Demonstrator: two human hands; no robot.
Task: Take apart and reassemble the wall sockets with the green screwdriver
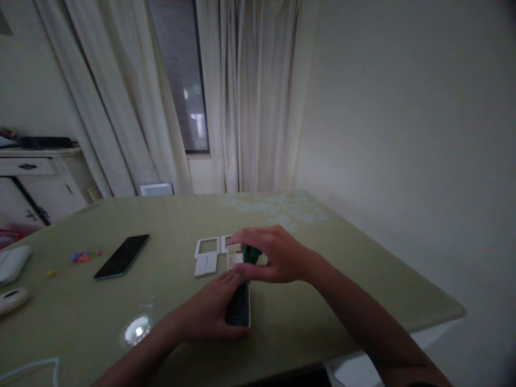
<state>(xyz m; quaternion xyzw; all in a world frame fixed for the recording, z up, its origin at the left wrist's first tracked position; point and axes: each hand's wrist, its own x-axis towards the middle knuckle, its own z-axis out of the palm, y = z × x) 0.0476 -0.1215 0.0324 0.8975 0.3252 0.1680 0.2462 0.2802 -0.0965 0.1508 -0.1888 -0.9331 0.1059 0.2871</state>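
Note:
My left hand [213, 312] is closed around a dark, oblong case with a pale edge [238, 309] lying on the table, thumb and fingers along its sides. Just beyond it, my right hand [272, 255] curls around a small dark green object [250, 253], whose kind I cannot make out. Its thumb comes close to the left fingertips. Partly behind the right fingers is a cream-white square piece [234, 257]. A white square frame [197, 247] and white switch-like plates [206, 265] lie left of it. Another white frame [223, 244] is partly covered by the right hand.
A dark phone [123, 257] lies on the greenish table [173, 226], with small colourful pieces [83, 256] and a yellow bit [50, 273] to its left. White objects [13, 300] and a white cable [32, 366] are at the left edge. A wall [403, 134] borders the right side.

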